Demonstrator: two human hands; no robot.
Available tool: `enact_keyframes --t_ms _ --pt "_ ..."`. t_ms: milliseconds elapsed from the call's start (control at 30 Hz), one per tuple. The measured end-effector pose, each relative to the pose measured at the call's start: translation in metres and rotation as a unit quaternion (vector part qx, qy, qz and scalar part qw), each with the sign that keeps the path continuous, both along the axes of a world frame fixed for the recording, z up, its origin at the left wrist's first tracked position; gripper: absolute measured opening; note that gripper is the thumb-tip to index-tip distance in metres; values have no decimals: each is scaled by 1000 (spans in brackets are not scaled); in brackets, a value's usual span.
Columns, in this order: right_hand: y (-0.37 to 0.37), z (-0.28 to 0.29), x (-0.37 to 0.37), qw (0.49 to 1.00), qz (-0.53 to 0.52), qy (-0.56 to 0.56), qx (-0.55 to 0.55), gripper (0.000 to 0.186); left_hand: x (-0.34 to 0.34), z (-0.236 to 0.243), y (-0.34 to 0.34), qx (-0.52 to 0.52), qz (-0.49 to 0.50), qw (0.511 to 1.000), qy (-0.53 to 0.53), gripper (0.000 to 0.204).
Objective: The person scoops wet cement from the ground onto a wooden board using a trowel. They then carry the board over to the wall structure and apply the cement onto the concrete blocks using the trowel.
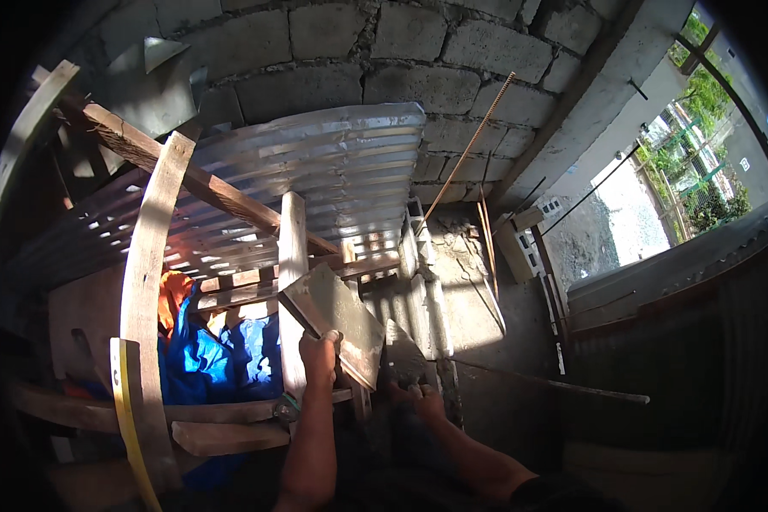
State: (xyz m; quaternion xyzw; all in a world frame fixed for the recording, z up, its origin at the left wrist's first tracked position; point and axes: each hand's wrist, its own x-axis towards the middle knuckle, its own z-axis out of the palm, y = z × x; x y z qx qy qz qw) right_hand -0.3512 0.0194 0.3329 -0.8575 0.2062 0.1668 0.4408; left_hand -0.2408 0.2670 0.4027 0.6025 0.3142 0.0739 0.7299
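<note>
My left hand (320, 354) is closed on the near-left side of a flat, mortar-smeared board (341, 320), held tilted in front of an upright timber (292, 239). Low and a little to the right, my right hand (420, 397) grips a grey pointed trowel (401, 354), whose blade points away from me beside the board. Just past the trowel runs a low, rough concrete block edge (437, 324) with mortar on it.
A timber frame (154, 222) holding blue tarpaulin (200, 350) stands left, corrugated sheet (324, 154) leaning behind. A block wall (499, 51) rises beyond. Rebars (465, 154) stand near the wall; a horizontal bar (572, 388) juts out at right. An opening (657, 205) shows gravel and greenery.
</note>
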Motion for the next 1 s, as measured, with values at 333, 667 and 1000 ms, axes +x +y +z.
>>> enact_keyframes --t_ms 333,667,1000 --pt "-77 -22 -106 995 40 67 -59 43 -161 60 9 -56 -15 998 -7 37" --pt "-142 -4 -192 971 194 99 -98 54 -266 51 9 -84 -7 996 36 45" --pt "-206 54 -278 968 5 243 67 54 -253 -24 13 -154 -58 978 128 35"
